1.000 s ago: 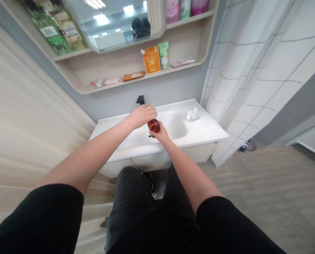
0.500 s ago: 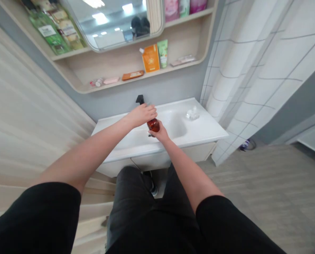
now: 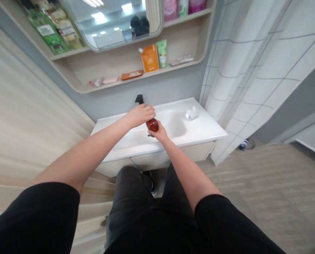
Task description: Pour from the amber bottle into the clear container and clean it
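A glossy amber-brown bottle (image 3: pixel 152 125) tilts over the white sink (image 3: pixel 177 123). My right hand (image 3: pixel 160 132) is closed around its lower part. Across the bottle's upper end lies my left hand (image 3: pixel 141 115), its fingers together and bent over it, so that end is hidden. Just beyond my left hand a black spout-like piece (image 3: pixel 139 99) sticks up. I cannot tell whether it is a tap or the bottle's pump head. A small dark spot shows in the basin below the bottle.
Crumpled clear plastic (image 3: pixel 191 113) lies on the sink's right side. A wall shelf (image 3: pixel 178 67) above holds an orange pouch (image 3: pixel 150 58), a green tube (image 3: pixel 162 53) and small items, below a mirror (image 3: pixel 115 24). Curtains (image 3: pixel 28 116) hang at the left, a tiled-pattern curtain (image 3: pixel 242 70) at the right.
The view has shifted very slightly. Both hands keep the same hold on the bottle, with no clear movement of it.
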Available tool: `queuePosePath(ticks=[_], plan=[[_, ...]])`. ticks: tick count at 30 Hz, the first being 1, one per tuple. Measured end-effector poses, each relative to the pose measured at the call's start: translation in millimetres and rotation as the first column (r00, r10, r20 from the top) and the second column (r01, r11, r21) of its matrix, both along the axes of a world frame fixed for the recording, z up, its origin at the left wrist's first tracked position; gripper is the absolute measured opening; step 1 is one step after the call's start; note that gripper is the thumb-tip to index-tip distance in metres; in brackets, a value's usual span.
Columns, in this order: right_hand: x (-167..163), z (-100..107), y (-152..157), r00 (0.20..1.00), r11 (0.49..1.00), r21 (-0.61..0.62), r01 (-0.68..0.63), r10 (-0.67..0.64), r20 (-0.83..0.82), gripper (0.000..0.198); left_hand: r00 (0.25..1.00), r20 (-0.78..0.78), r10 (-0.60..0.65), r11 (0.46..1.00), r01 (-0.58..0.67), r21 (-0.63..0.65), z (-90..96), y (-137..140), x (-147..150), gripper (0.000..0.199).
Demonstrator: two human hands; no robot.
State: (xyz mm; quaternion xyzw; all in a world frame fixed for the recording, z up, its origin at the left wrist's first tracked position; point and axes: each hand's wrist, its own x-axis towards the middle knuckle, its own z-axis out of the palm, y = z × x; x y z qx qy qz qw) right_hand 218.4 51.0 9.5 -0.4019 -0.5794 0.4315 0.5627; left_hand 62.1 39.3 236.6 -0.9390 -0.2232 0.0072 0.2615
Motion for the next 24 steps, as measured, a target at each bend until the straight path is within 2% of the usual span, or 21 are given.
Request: queuePosePath(ticks=[5, 10, 13, 16, 18, 20, 22, 24], plan=[[0.9, -2.5, 3.1, 0.999, 0.999, 0.033, -0.009, 0.008, 0.039, 0.095, 0.998, 0.062, 0.012, 1.000, -0.010, -0.019, -7.1, 2.4, -8.1, 0.040], [0.6, -7.4, 5.6, 0.998, 0.999, 0.026, -0.029, 0.027, 0.050, 0.097, 0.975, 0.167, 0.144, 0.989, -0.138, -0.045, -23.9, -2.7, -22.7, 0.053], [0.6, -9.4, 6.8, 0.997, 0.998, 0.021, -0.054, 0.053, 0.052, 0.099, 0.928, 0.298, 0.223, 0.975, -0.211, -0.075, -41.4, -7.1, -33.7, 0.065], [1.5, -10.2, 7.7, 0.994, 0.995, 0.018, -0.097, 0.097, 0.045, 0.102, 0.834, 0.458, 0.308, 0.951, -0.273, -0.142, -61.8, -9.6, -43.7, 0.068], [2.3, -10.6, 7.9, 0.992, 0.993, 0.015, -0.119, 0.118, 0.042, 0.103, 0.719, 0.581, 0.382, 0.924, -0.312, -0.222, -77.9, -11.1, -50.8, 0.068], [3.2, -10.8, 7.5, 0.992, 0.992, 0.010, -0.124, 0.124, 0.039, 0.103, 0.526, 0.708, 0.472, 0.879, -0.341, -0.332, -98.3, -14.3, -60.0, 0.067], [4.0, -10.6, 6.7, 0.993, 0.993, 0.001, -0.114, 0.114, 0.037, 0.101, 0.252, 0.784, 0.567, 0.813, -0.326, -0.483, -124.0, -20.3, -72.4, 0.069], [5.1, -9.9, 5.8, 0.995, 0.995, -0.005, -0.098, 0.098, 0.036, 0.100, -0.033, 0.749, 0.662, 0.723, -0.238, -0.649, -153.6, -28.9, -87.5, 0.067]])
